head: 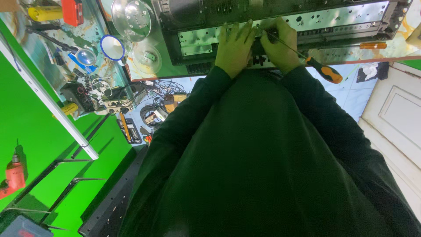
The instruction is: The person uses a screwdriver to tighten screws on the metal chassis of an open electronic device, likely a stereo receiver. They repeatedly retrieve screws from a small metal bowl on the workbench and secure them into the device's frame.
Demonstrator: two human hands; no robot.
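A black electronic device with a perforated metal chassis plate [333, 19] lies on the workbench at the top of the view. My left hand [233, 47] rests flat on its near edge, fingers together and pointing away. Beside it, my right hand [280, 46] grips a screwdriver [323, 70] with an orange and black handle; its thin shaft runs up-left under my fingers toward the plate. The tip is hidden by my hand. My dark sleeves and torso fill the lower middle of the view.
A second orange-handled screwdriver [372, 45] lies on the bench at right. Clear round lids [130, 17], a blue-rimmed magnifier [112, 47], tangled cables [153, 107] and tools crowd the left. A red drill [13, 175] hangs on the green wall. A white door [394, 114] stands at right.
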